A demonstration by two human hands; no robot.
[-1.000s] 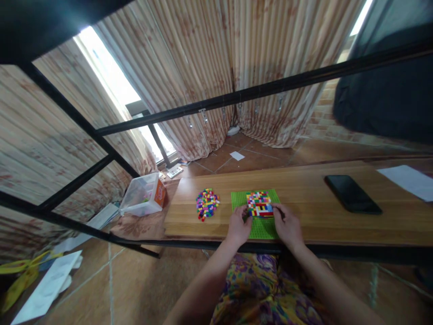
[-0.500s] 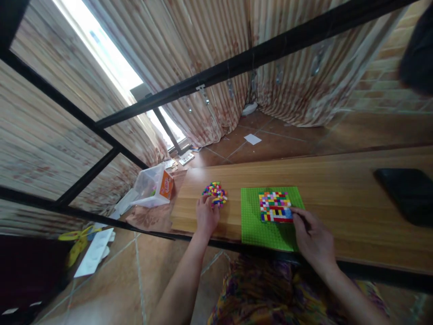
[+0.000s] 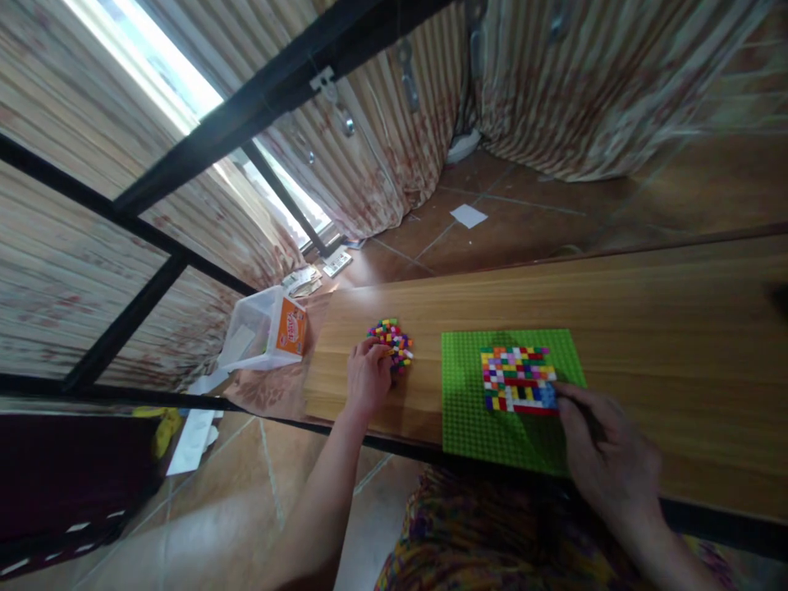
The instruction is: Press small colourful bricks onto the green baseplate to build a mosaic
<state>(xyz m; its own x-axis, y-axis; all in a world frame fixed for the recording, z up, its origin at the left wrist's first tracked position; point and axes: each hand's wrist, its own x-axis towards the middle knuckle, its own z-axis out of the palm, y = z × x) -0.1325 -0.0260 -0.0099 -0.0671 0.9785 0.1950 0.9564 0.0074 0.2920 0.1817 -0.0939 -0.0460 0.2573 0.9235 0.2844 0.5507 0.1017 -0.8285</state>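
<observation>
A pile of small toy bricks point(image 3: 403, 343) in many colours lies on the wooden table. My left hand point(image 3: 368, 379) reaches into its near left side, fingertips pinched on what looks like a small yellow-orange brick. To the right, a green baseplate point(image 3: 461, 410) carries a multicoloured block of toy bricks point(image 3: 517, 373), with red, white and blue rows near its front. My right hand point(image 3: 609, 447) is closed at the block's right edge, thumb and forefinger gripping beside the blue bricks. Its other fingers are curled under and partly hidden.
A clear plastic box point(image 3: 262, 336) with an orange label stands beyond the table's left end. Black metal bars point(image 3: 264, 98) cross overhead before the curtains. A white paper point(image 3: 469, 216) lies on the tiled floor. A dark object shows at the far right edge.
The view has shifted, with the baseplate nearer and larger. My left hand has drawn slightly back, its fingertips pinched at the pile's edge. My right hand stays at the block's right edge.
</observation>
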